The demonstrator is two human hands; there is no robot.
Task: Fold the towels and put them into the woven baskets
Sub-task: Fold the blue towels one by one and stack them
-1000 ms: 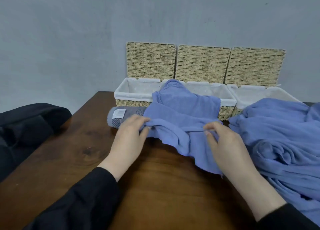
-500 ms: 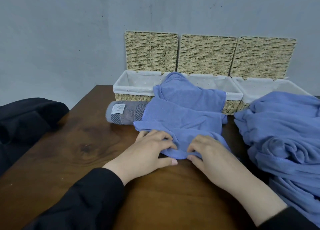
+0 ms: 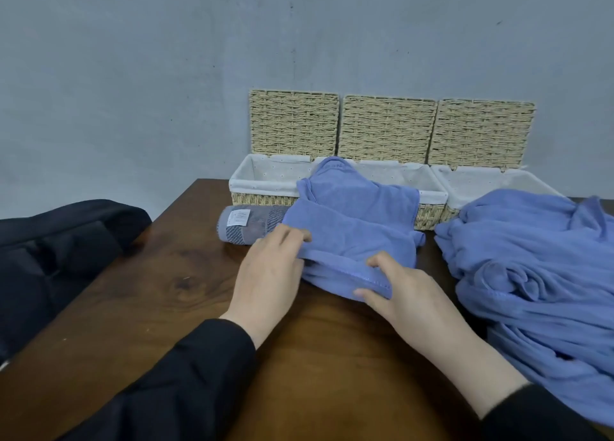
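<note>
A blue towel (image 3: pixel 352 224) lies crumpled on the wooden table (image 3: pixel 159 291), its far end draped over the rim of the middle woven basket (image 3: pixel 428 204). My left hand (image 3: pixel 269 274) grips the towel's left near edge, fingers curled under the fold. My right hand (image 3: pixel 395 287) pinches the hemmed near edge between thumb and fingers. Three woven baskets with white liners stand in a row at the table's back: the left basket (image 3: pixel 262 188), the middle one, and the right basket (image 3: pixel 478 188), all with lids raised.
A rolled grey towel (image 3: pixel 249 224) with a white label lies in front of the left basket. A heap of blue towels (image 3: pixel 538 274) covers the table's right side. A dark garment (image 3: pixel 56 248) lies off the table's left edge. A grey wall stands behind.
Both hands shifted back toward the towel's middle and took a new hold on its near edge; the left hand moved up and left, and the near edge is now bunched higher.
</note>
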